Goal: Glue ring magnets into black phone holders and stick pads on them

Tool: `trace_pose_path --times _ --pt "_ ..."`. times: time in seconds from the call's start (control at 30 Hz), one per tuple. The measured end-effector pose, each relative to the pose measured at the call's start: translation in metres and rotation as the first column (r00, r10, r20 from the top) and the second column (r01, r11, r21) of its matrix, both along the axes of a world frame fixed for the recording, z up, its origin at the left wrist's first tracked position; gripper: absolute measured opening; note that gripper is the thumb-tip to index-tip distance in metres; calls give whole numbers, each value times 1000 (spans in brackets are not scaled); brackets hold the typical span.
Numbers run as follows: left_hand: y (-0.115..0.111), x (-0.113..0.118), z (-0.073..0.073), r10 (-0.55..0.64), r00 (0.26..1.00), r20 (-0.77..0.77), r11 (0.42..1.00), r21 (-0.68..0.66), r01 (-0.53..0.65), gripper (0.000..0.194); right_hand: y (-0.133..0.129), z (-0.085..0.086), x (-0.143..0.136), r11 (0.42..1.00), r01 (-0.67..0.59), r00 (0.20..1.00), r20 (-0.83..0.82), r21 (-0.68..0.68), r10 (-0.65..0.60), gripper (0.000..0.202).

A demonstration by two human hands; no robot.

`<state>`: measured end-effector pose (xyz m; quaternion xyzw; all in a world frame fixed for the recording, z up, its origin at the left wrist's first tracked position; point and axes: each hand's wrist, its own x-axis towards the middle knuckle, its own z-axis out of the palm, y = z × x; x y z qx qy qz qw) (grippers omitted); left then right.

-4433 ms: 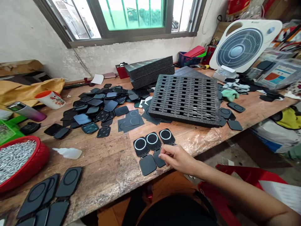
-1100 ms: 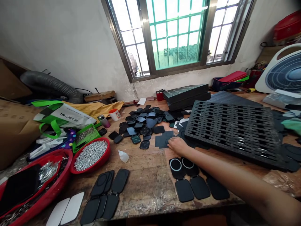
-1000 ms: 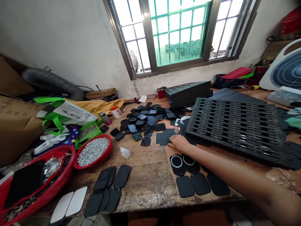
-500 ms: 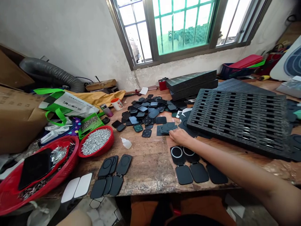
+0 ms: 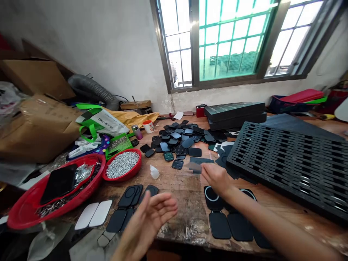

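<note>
My right hand (image 5: 217,177) is closed, thumb and fingers pinching a thin sheet (image 5: 193,166) that looks motion-blurred. Beneath it lie flat dark square sheets (image 5: 207,161) with faint ring marks. Close by my right forearm are hinged black folding pads (image 5: 219,224), some showing a white ring (image 5: 211,193). My left hand (image 5: 154,217) hovers over the front of the table, open and holding nothing, palm turned to the right. It partly covers another group of black folding pads (image 5: 129,195).
Black square pieces (image 5: 187,143) are heaped mid-table. A slotted black foam tray (image 5: 280,159) is at right. On the left stand a red bowl of small metal pins (image 5: 122,165), a larger red basket (image 5: 20,214) and a white dropper bottle (image 5: 154,172). White rounded pads (image 5: 101,213) lie at the front edge.
My right hand has lifted from the dark sheets with a thin sheet between its fingers. My left hand has come up into view, open. The head view has tilted upward and turned left.
</note>
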<state>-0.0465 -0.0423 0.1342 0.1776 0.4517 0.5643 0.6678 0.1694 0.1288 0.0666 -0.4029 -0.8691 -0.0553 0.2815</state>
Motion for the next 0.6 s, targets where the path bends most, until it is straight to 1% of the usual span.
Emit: trace_pose_path --times 0.03,0.07,0.1,0.13,0.17,0.2,0.27,0.33,0.43,0.53,0.6 --pt "13 5 -10 -17 997 75 1000 -20 18 54 -13 -1 -5 996 -86 996 -12 38 86 26" --pt "23 10 -21 -26 989 147 999 -42 32 56 -27 -3 -10 978 -191 981 -26 87 194 22" --pt "30 16 -32 -18 980 200 998 -55 30 54 -41 -6 -14 940 -304 948 -48 156 314 20" --pt "36 20 -43 4 976 220 998 -58 9 48 -53 -9 -17 901 -385 914 -55 201 403 20" --pt "39 23 -53 20 980 200 999 -37 -13 40 -64 -12 -19 866 -445 882 -57 226 468 20" --pt "40 26 -61 32 987 160 999 -8 -31 36 -73 -15 -20 846 -482 861 -57 229 506 21" --pt "41 28 -73 40 997 63 998 47 -43 36 -84 -18 -20 843 -510 848 -60 171 526 20" --pt "40 28 -78 53 998 -18 997 63 -52 42 -85 -18 -19 852 -513 848 -95 102 522 20" --pt "40 28 -80 68 994 -89 994 90 -60 49 -78 -16 -19 885 -465 864 -198 36 462 24" --pt "39 30 -79 40 987 -155 994 110 -23 42 -70 -12 -24 919 -392 881 -307 -47 360 24" --pt "38 32 -78 15 976 -216 994 107 8 37 -67 -9 -29 917 -370 883 -362 -150 298 21"
